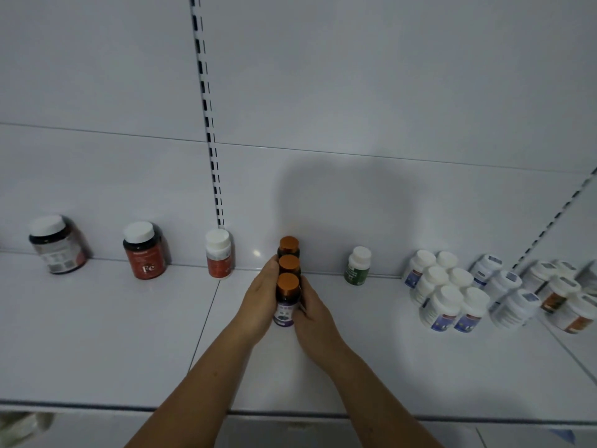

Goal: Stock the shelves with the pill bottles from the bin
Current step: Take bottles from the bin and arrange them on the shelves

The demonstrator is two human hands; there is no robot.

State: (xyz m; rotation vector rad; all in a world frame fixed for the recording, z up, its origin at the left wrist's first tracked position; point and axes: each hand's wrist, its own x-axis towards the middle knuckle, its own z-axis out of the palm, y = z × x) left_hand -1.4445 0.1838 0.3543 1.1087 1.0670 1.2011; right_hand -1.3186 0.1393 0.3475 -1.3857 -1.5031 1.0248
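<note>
Left hand (pixel 258 295) presses flat fingers, right hand (pixel 315 315) curls fingers round front bottle (pixel 286 307) amid open shelf (pixel 97 334).

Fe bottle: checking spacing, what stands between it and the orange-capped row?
Head view: one small white-capped red bottle stands between the Fe bottle and the orange-capped row.

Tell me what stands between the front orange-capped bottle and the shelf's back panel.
The middle bottle and the rear bottle, both orange-capped, stand in line behind the front bottle, filling the way to the back panel.
</note>
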